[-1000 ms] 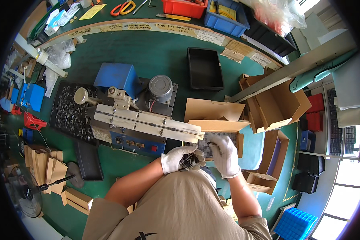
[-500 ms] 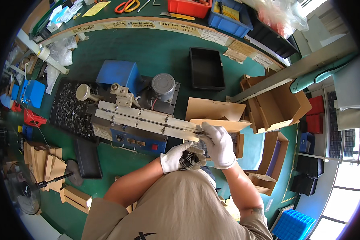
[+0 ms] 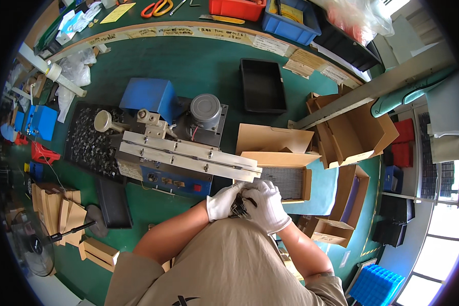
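Observation:
My left hand (image 3: 222, 203), in a white glove, is cupped close to my body around a clump of small black parts with thin metal legs (image 3: 238, 207). My gloved right hand (image 3: 266, 206) lies over that clump with bent fingers pressed together; whatever is between them is hidden. Both hands are just below the right end of a long metal twin rail (image 3: 188, 157), which slopes down from a bench machine with a blue housing (image 3: 149, 97) and a round grey motor (image 3: 205, 108).
Right of the rail end stands an open carton (image 3: 308, 187) holding tight rows of parts. A black tray (image 3: 264, 109) lies behind it. At left, a dark tray (image 3: 72, 148) is strewn with loose black parts. More cardboard boxes (image 3: 359, 127) stand at right.
My right hand has come away from the rail end, moving down and left onto the parts in my left hand. My left hand stays near the same place.

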Demonstrator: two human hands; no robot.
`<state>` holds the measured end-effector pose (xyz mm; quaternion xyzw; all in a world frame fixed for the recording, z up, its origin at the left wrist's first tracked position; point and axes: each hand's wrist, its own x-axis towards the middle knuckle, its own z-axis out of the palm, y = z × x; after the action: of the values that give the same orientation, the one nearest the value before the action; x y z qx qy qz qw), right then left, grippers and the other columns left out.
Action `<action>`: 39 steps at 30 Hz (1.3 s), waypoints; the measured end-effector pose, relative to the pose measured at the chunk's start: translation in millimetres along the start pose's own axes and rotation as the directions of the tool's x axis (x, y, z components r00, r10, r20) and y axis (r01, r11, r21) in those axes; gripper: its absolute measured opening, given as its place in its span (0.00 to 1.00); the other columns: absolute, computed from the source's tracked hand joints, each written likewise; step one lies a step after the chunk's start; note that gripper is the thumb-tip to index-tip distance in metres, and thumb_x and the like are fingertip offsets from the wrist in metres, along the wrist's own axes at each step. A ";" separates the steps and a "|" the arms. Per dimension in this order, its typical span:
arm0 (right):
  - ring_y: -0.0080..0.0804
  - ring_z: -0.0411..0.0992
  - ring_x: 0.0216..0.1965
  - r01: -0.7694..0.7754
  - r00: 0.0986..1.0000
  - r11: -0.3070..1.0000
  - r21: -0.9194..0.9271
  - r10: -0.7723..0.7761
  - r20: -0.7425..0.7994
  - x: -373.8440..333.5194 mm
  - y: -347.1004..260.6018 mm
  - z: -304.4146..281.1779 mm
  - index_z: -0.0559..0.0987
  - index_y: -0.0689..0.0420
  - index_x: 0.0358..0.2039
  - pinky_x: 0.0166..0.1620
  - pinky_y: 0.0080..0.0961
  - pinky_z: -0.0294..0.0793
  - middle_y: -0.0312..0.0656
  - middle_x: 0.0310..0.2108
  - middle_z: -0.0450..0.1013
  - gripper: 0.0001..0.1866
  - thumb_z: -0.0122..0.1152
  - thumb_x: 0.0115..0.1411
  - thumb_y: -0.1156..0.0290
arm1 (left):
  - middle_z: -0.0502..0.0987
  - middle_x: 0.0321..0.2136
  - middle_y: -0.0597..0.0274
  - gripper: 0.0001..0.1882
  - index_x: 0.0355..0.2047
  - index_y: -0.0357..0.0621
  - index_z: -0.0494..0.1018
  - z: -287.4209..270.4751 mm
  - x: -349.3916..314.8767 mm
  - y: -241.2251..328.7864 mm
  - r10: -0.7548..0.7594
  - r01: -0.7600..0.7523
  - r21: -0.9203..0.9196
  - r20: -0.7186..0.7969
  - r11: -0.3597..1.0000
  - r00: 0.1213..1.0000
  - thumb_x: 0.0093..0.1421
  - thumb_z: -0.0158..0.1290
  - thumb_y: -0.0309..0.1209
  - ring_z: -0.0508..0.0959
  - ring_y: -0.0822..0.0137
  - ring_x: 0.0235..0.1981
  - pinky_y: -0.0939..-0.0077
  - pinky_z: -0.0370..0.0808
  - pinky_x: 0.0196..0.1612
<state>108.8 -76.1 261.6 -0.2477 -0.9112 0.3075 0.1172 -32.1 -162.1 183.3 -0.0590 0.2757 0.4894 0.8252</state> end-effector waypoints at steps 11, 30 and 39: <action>0.45 0.71 0.43 -0.048 0.997 0.983 -0.175 0.059 0.054 3.7 -15.5 -3.9 0.85 0.51 0.36 0.47 0.43 0.69 0.43 0.36 0.76 0.12 0.70 0.50 0.65 | 0.77 0.46 0.58 0.24 0.57 0.42 0.67 -7.5 2.0 6.5 0.013 -0.021 0.038 0.189 0.999 0.982 0.75 0.37 0.47 0.79 0.64 0.47 0.68 0.79 0.49; 0.46 0.74 0.30 -0.096 0.971 0.992 0.078 0.111 -0.212 -12.4 5.7 8.6 0.81 0.56 0.39 0.36 0.37 0.75 0.45 0.27 0.74 0.12 0.71 0.54 0.69 | 0.78 0.47 0.62 0.20 0.53 0.45 0.71 -11.4 1.1 -0.7 0.038 -0.053 0.110 0.141 0.993 0.989 0.70 0.50 0.45 0.79 0.66 0.48 0.66 0.77 0.54; 0.45 0.78 0.34 -0.058 0.943 0.998 -0.026 0.046 -0.329 -5.6 6.9 -15.0 0.81 0.59 0.38 0.40 0.35 0.78 0.46 0.33 0.79 0.09 0.64 0.55 0.80 | 0.79 0.43 0.61 0.18 0.51 0.43 0.71 0.2 -4.5 -1.0 0.053 -0.056 0.071 0.040 0.996 0.998 0.70 0.50 0.44 0.81 0.58 0.48 0.63 0.81 0.49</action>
<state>121.6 -66.8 268.7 -0.3215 -0.8775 0.2488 0.2544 -32.8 -166.1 185.6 -0.0123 0.2788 0.5026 0.8182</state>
